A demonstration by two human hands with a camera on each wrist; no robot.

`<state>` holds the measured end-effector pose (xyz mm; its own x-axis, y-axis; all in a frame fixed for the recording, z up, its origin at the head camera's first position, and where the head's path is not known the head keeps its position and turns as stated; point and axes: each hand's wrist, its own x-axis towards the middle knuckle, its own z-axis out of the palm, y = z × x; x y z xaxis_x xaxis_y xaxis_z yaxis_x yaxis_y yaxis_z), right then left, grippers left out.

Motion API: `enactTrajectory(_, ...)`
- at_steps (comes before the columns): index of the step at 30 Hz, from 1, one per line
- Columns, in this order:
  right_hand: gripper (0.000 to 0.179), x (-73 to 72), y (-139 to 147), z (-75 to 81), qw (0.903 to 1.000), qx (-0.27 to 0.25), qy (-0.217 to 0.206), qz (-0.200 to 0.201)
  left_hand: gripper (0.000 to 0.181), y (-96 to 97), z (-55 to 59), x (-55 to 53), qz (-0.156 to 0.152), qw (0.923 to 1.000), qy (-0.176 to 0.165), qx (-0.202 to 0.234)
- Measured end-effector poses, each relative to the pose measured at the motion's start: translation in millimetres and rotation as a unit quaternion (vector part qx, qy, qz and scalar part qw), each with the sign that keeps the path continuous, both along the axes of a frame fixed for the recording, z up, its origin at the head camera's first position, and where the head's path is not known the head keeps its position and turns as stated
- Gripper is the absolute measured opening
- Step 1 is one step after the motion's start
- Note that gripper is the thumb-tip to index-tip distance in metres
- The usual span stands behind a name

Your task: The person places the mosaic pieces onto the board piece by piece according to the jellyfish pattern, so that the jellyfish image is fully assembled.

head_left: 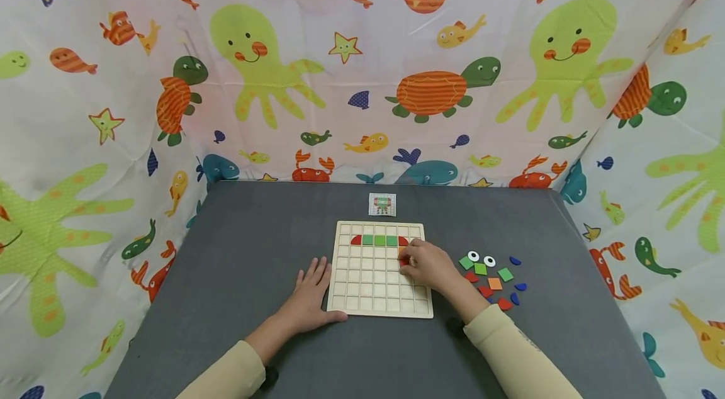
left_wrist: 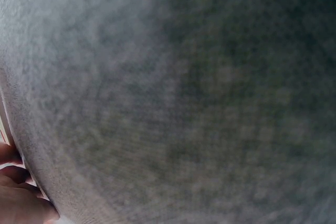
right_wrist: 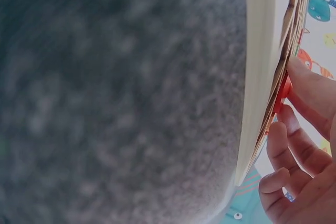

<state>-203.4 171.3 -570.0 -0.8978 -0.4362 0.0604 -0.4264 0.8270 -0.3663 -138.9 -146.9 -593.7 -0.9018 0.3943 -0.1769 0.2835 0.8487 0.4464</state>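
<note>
A wooden grid board (head_left: 381, 314) lies on the grey table. Along an upper row, green squares (head_left: 379, 240) sit between two red quarter-round pieces (head_left: 355, 240). My right hand (head_left: 427, 265) is over the board's right side, its thumb and a finger pinching a small red piece (right_wrist: 284, 91) at the grid; its full shape is hidden by the fingers. A bit of orange (head_left: 401, 250) shows just above those fingertips. My left hand (head_left: 308, 299) lies with fingers spread against the board's left edge, thumb by the lower left corner.
Right of the board lie loose pieces: green squares (head_left: 505, 274), red pieces (head_left: 504, 304), an orange square (head_left: 495, 284), blue half-rounds (head_left: 515, 260) and two white rings (head_left: 489, 261). A small picture card (head_left: 382, 204) lies beyond the board. A patterned curtain (head_left: 362, 128) encloses the table's back and sides.
</note>
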Motion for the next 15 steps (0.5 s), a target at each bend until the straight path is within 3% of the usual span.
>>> enactTrajectory(15, 0.012, 0.3, 3.6, -1.5, 0.9994, -0.026, -0.017, -0.014, 0.120, -0.9, 1.2, 0.5, 0.001, 1.0000, 0.004, 0.007)
